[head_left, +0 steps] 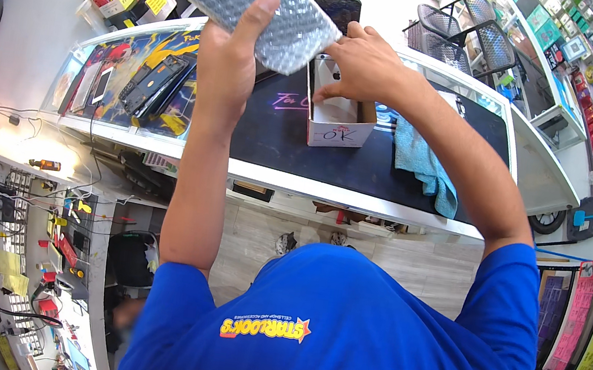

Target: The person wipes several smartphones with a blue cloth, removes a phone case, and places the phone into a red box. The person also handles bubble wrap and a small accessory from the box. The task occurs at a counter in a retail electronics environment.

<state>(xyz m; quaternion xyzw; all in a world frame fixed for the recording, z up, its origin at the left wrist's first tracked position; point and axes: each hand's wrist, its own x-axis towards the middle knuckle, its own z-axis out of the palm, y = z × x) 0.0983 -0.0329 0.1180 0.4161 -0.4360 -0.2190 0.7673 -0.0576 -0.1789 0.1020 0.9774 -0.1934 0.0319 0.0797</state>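
My left hand [229, 56] is closed around a flat rectangular package in clear bubble wrap [259, 12], thumb on top, held raised above the counter. Dark writing shows through one end of the wrap. An open white cardboard box [338, 134] with handwriting on its near side stands on the dark counter mat [265, 140]. Over this box is my right hand [365, 63], its thumb down by the inner left wall and its other fingers bent near the package's corner. Behind them a dark phone-like device [338, 11] stands upright.
A teal cloth [423, 160] hangs over the counter's front edge at right. Several dark devices [156, 84] and a white phone [103, 85] lie at left. Mesh chairs [470, 32] stand beyond the counter. A cluttered workbench [64, 244] with cables is at lower left.
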